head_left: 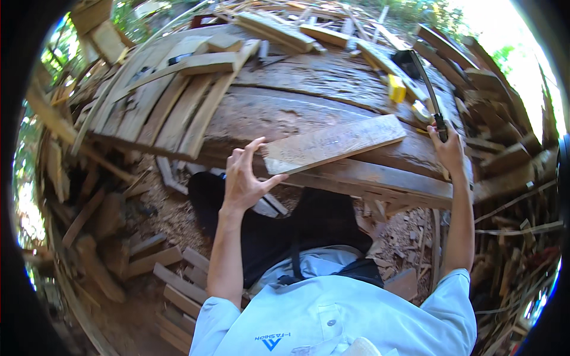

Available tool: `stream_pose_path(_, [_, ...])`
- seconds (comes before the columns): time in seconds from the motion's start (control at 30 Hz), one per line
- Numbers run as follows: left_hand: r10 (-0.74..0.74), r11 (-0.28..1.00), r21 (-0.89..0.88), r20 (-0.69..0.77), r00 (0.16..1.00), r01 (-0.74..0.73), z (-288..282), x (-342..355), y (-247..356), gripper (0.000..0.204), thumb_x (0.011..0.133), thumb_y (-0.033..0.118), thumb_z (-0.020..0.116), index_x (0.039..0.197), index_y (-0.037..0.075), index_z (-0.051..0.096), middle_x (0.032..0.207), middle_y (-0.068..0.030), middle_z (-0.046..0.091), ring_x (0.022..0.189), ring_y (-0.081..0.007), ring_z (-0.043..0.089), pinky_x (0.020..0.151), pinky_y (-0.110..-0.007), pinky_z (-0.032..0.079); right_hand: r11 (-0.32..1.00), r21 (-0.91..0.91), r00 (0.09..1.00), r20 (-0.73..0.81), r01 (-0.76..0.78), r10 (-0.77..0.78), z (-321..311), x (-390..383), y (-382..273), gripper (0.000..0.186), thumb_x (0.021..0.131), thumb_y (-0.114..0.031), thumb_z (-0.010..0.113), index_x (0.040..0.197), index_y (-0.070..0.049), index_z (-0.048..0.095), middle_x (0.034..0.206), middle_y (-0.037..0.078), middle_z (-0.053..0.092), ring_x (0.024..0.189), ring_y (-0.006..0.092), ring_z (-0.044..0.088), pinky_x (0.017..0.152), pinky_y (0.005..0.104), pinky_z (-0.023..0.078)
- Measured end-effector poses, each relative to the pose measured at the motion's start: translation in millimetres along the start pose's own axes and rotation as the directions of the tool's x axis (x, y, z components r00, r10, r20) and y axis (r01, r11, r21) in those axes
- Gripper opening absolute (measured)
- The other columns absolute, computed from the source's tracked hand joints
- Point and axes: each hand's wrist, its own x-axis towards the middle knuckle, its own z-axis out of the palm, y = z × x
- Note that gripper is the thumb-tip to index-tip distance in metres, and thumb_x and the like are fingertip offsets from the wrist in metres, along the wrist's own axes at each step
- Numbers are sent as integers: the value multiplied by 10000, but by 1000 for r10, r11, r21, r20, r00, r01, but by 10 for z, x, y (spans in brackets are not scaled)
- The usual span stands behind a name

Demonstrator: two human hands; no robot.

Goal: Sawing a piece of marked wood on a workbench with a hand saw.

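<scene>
Plank (333, 144), short and pale, lies flat on the big worn wooden tabletop (332, 77), angled so its far end points toward 2 o'clock and its near end sits just past centre. My left hand (242, 178) is at that near end, at about 9 o'clock from the plank's middle: fingers spread wide, thumb tip touching or almost touching the board's lower corner, nothing gripped. I read it as steadying or about to pin the board, not lifting it.

My right hand (449, 149) is out at 3 o'clock, closed around the dark handle of a long curved blade (426, 83), probably a machete or a saw, hard to tell at the rim. The blade rises toward 1 o'clock, clear of the plank, not touching it.

Progress, as I judge it: the board is laid out and the tool is in hand, so setup looks done. No fresh cut or notch that I can see on the plank; both ends look whole. The actual cutting or chopping looks not yet started.

A yellow block-like item (396, 89) sits on the tabletop at 1 o'clock, beside the blade. Stacked boards (172, 95) lie at 10 o'clock. Offcuts and sawdust (172, 213) cover the ground below.
</scene>
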Motion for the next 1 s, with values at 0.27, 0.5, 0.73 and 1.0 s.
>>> stream_pose_path(0.27, [-61, 997, 39, 1, 998, 61, -62, 96, -59, 968, 709, 474, 989, 1512, 152, 554, 1216, -138, 684, 1146, -331, 621, 1047, -469, 495, 896, 309, 908, 173, 318, -381, 1158, 729, -1284, 402, 985, -404, 782, 1074, -20, 701, 890, 163, 744, 765, 284, 698, 775, 422, 556])
stream_pose_path(0.5, [6, 999, -45, 2, 1000, -6, 44, 127, -155, 1004, 703, 451, 987, 1528, 115, 526, 1244, -131, 677, 1097, -327, 597, 1023, -461, 495, 850, 312, 797, 317, 425, -515, 2249, 1514, -2939, 538, 915, -549, 806, 1063, -44, 691, 906, 190, 749, 853, 350, 719, 806, 486, 549])
stream_pose_path(0.73, [29, 989, -147, 34, 999, -23, 98, 194, -132, 987, 690, 427, 989, 1510, 116, 535, 1307, -103, 677, 1119, -334, 589, 1071, -456, 462, 830, 294, 813, 215, 474, -541, 3171, 2053, -4122, 804, 834, -711, 800, 1183, 1, 669, 1118, 270, 759, 1096, 454, 737, 970, 521, 571])
stream_pose_path(1.0, [-49, 990, -131, 64, 997, 57, 76, 137, -214, 945, 743, 510, 951, 1485, 101, 532, 1387, -80, 633, 1203, -310, 581, 1050, -458, 467, 692, 464, 715, 164, 552, -680, 3328, 1897, -4288, 762, 856, -583, 838, 1342, -16, 685, 1242, 249, 765, 1172, 405, 739, 1046, 484, 566])
